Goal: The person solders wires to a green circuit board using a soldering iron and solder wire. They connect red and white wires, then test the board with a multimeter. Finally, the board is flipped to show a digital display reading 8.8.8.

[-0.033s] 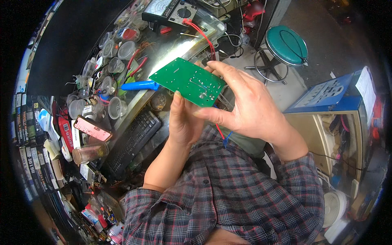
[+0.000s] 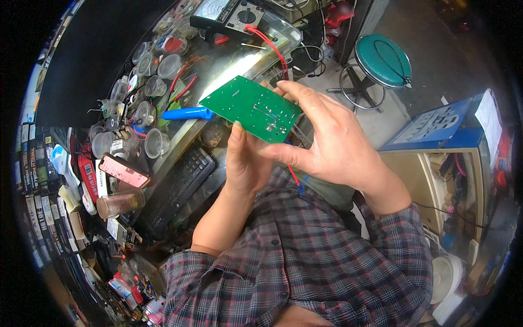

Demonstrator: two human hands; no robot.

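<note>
A green circuit board (image 2: 248, 106) is held up in front of me, tilted, its solder side facing me. My left hand (image 2: 245, 163) grips it from below, the thumb on its near edge and the other fingers hidden underneath. Around the right end of the board curls my right hand (image 2: 335, 133), thumb at the near corner and fingers at the far edge. Red and blue wires (image 2: 294, 173) hang below the board. Beyond its left corner, a blue-handled tool (image 2: 187, 114) lies on the bench edge.
An analog multimeter (image 2: 239, 16) with red leads stands at the back of the bench. Clear plastic cups (image 2: 157, 143), a phone (image 2: 124, 171) and a black keyboard (image 2: 180, 185) crowd the left. At right are a green stool (image 2: 382, 59) and a blue-topped cabinet (image 2: 441, 128).
</note>
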